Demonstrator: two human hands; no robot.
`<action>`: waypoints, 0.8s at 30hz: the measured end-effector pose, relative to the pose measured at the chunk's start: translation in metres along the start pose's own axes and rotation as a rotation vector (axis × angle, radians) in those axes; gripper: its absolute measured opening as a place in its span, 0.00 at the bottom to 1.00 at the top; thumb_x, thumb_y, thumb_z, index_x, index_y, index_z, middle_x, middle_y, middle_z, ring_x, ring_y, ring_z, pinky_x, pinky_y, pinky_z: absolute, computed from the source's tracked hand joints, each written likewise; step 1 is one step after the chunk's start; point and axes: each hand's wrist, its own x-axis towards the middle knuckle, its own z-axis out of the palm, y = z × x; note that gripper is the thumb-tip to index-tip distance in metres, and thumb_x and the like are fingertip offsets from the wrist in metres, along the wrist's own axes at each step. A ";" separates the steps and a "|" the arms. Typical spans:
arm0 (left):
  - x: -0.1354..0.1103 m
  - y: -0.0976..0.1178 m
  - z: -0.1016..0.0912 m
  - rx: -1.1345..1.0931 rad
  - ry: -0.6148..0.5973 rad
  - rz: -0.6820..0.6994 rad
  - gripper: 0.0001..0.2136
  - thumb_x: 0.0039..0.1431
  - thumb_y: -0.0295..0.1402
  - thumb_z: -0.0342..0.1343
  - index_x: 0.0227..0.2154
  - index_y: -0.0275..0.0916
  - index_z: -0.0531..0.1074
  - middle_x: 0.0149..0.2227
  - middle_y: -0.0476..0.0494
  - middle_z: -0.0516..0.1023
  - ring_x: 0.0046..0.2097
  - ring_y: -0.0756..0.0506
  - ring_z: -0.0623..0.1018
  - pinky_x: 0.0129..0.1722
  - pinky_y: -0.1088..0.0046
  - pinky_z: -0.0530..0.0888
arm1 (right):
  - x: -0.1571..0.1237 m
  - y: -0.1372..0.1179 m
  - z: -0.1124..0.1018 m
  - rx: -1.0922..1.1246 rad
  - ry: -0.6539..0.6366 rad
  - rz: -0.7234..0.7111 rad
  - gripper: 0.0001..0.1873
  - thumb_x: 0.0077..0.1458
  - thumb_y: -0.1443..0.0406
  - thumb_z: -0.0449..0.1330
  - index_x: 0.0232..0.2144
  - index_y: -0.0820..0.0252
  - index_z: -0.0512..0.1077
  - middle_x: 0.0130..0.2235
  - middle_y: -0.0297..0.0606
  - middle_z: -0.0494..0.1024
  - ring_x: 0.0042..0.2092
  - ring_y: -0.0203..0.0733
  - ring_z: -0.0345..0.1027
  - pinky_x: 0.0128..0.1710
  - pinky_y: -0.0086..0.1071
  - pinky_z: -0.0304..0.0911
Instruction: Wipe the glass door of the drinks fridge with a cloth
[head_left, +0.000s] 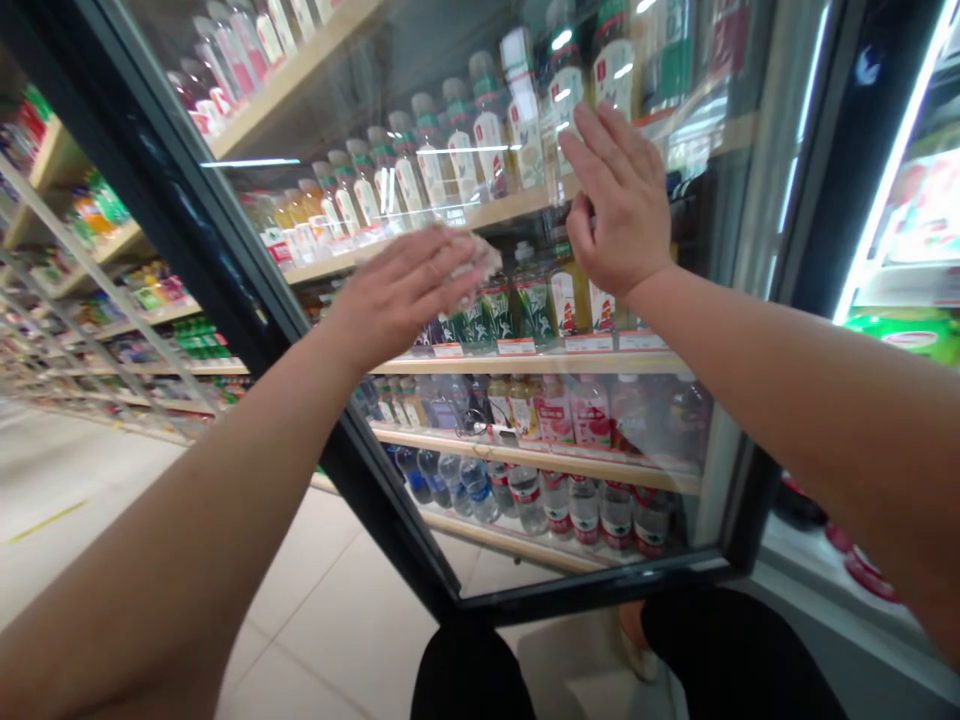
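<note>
Left hand: fingers nearly straight, close together, holding the wipe beneath them.
Wipe: crumpled, white, at the left fingertips, over the door's glass.
Door: before both hands.
Right hand: released, fingers extended, slightly parted; glass contact unclear.

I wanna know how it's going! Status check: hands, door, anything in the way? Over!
Left hand holding white wad at glass door. Right hand open, also there. Knees near bottom frame.
</note>
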 end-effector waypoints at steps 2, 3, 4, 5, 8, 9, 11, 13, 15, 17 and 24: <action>-0.003 -0.022 -0.007 0.060 0.093 -0.105 0.22 0.77 0.33 0.41 0.71 0.51 0.56 0.74 0.60 0.49 0.74 0.43 0.55 0.75 0.52 0.54 | 0.001 0.001 0.000 0.094 0.013 0.010 0.33 0.60 0.59 0.50 0.67 0.42 0.62 0.72 0.16 0.54 0.76 0.40 0.42 0.77 0.49 0.40; -0.003 -0.031 -0.008 0.093 0.141 -0.158 0.23 0.77 0.33 0.41 0.71 0.50 0.54 0.75 0.61 0.46 0.74 0.43 0.53 0.76 0.50 0.51 | 0.001 0.002 0.000 0.143 0.021 0.021 0.33 0.58 0.58 0.51 0.66 0.36 0.62 0.71 0.12 0.55 0.76 0.42 0.43 0.78 0.50 0.39; -0.002 -0.036 -0.007 0.119 0.179 -0.198 0.23 0.77 0.33 0.41 0.72 0.48 0.53 0.76 0.61 0.44 0.74 0.42 0.51 0.76 0.48 0.49 | 0.002 0.003 0.000 0.187 0.027 0.033 0.34 0.56 0.56 0.53 0.65 0.31 0.63 0.69 0.09 0.57 0.76 0.43 0.42 0.78 0.51 0.39; 0.001 -0.035 -0.004 0.137 0.209 -0.220 0.24 0.77 0.33 0.41 0.72 0.47 0.52 0.76 0.59 0.43 0.75 0.42 0.49 0.76 0.47 0.48 | 0.002 0.004 0.000 0.218 0.032 0.047 0.34 0.54 0.55 0.54 0.64 0.27 0.63 0.68 0.07 0.58 0.76 0.43 0.42 0.78 0.50 0.38; 0.011 -0.009 0.009 0.103 0.219 -0.160 0.24 0.77 0.31 0.40 0.72 0.48 0.53 0.75 0.54 0.48 0.75 0.42 0.50 0.75 0.47 0.52 | 0.003 0.005 0.001 0.225 0.030 0.058 0.34 0.54 0.53 0.54 0.64 0.26 0.63 0.67 0.05 0.59 0.76 0.43 0.40 0.79 0.48 0.38; 0.015 0.001 0.012 0.057 0.161 -0.105 0.23 0.78 0.31 0.40 0.71 0.50 0.55 0.74 0.54 0.53 0.75 0.43 0.52 0.75 0.49 0.55 | 0.003 0.005 0.001 0.209 0.024 0.048 0.34 0.55 0.52 0.53 0.65 0.28 0.63 0.68 0.06 0.57 0.76 0.43 0.40 0.78 0.47 0.38; 0.020 0.011 0.013 -0.009 0.040 -0.015 0.21 0.78 0.31 0.41 0.70 0.52 0.58 0.72 0.53 0.59 0.74 0.45 0.56 0.74 0.53 0.58 | 0.003 0.004 0.002 0.179 0.019 0.029 0.33 0.58 0.53 0.51 0.66 0.37 0.63 0.70 0.11 0.55 0.76 0.44 0.42 0.78 0.45 0.38; 0.022 0.001 0.008 0.034 0.052 -0.006 0.20 0.78 0.32 0.43 0.69 0.50 0.60 0.72 0.51 0.60 0.73 0.45 0.57 0.73 0.52 0.59 | 0.003 0.004 0.003 0.155 0.031 0.012 0.33 0.59 0.54 0.51 0.66 0.46 0.64 0.71 0.18 0.56 0.76 0.44 0.44 0.78 0.44 0.38; 0.020 -0.017 0.004 0.136 0.177 -0.074 0.20 0.78 0.30 0.43 0.69 0.44 0.59 0.73 0.46 0.57 0.74 0.43 0.55 0.73 0.49 0.59 | 0.002 0.006 0.005 0.142 0.052 -0.004 0.33 0.59 0.56 0.51 0.66 0.50 0.64 0.71 0.21 0.56 0.75 0.44 0.44 0.77 0.45 0.39; 0.018 -0.024 0.006 0.195 0.276 -0.138 0.21 0.77 0.29 0.43 0.69 0.41 0.58 0.74 0.44 0.53 0.74 0.42 0.53 0.73 0.46 0.56 | 0.002 0.008 0.008 0.152 0.070 -0.017 0.33 0.59 0.56 0.51 0.66 0.49 0.64 0.71 0.19 0.56 0.75 0.42 0.44 0.77 0.45 0.39; 0.014 0.027 0.017 -0.009 0.033 0.052 0.22 0.77 0.28 0.43 0.70 0.49 0.57 0.71 0.49 0.61 0.74 0.45 0.56 0.73 0.54 0.59 | 0.003 0.014 0.011 0.116 0.028 -0.001 0.35 0.58 0.53 0.50 0.68 0.35 0.59 0.71 0.05 0.50 0.76 0.37 0.37 0.78 0.39 0.36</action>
